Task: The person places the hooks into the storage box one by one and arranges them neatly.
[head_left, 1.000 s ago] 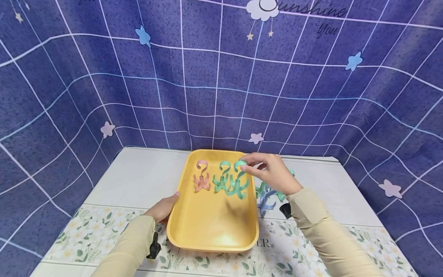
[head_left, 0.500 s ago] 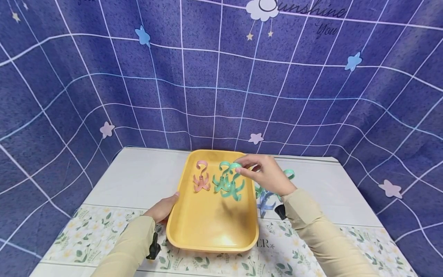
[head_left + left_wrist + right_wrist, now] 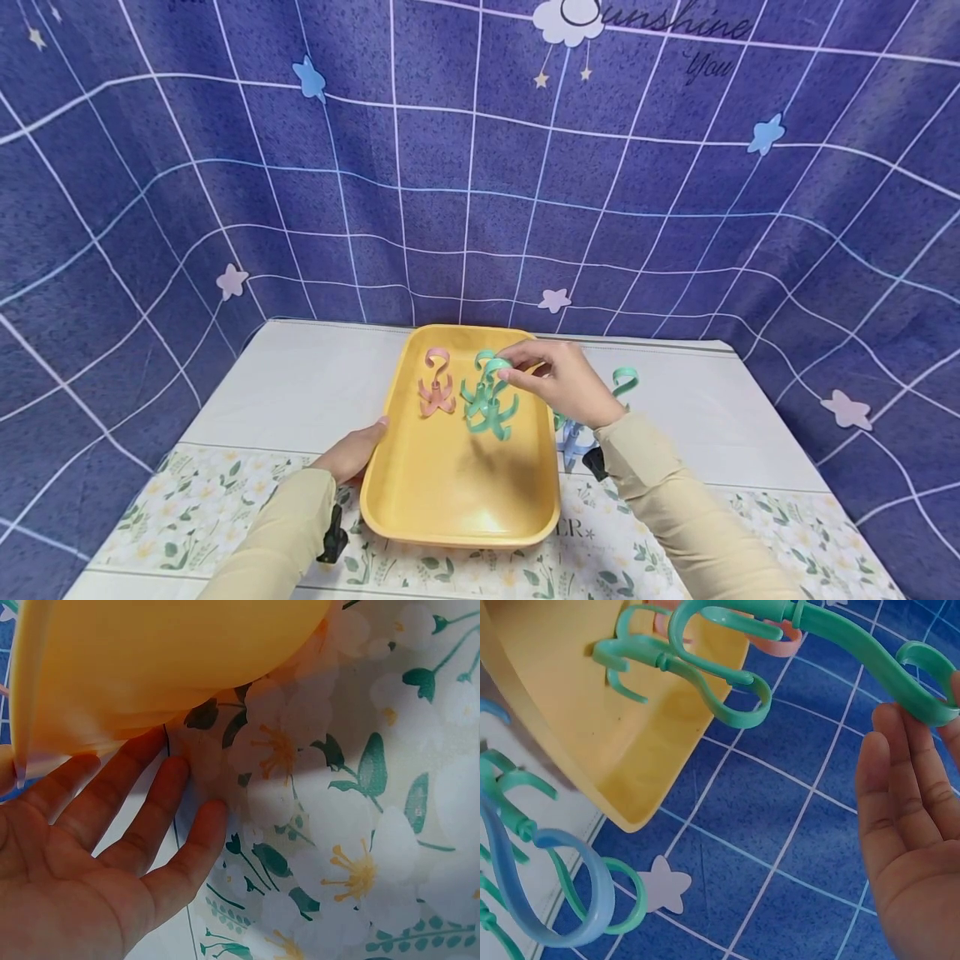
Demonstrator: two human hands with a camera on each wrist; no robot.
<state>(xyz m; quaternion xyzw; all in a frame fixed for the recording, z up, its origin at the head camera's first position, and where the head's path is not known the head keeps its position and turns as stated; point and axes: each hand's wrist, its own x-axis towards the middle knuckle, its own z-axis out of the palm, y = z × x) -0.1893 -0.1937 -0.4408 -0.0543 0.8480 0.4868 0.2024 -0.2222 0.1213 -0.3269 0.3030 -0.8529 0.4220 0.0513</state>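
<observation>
Right grip [image 3: 558,385] pinches green hook [image 3: 491,400] over floral tablecloth [image 3: 225,492].

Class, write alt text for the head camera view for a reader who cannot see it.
A person's right hand pinches a green hook over a yellow tray holding a pink hook and another green one. The left hand touches the tray's left edge.

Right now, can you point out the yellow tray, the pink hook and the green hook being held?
yellow tray [image 3: 457,492], head view, bare floor near its front rim.
pink hook [image 3: 437,385], head view, its stem.
green hook [image 3: 491,412], head view, its lower prongs, hanging from the right hand [image 3: 562,383].
</observation>
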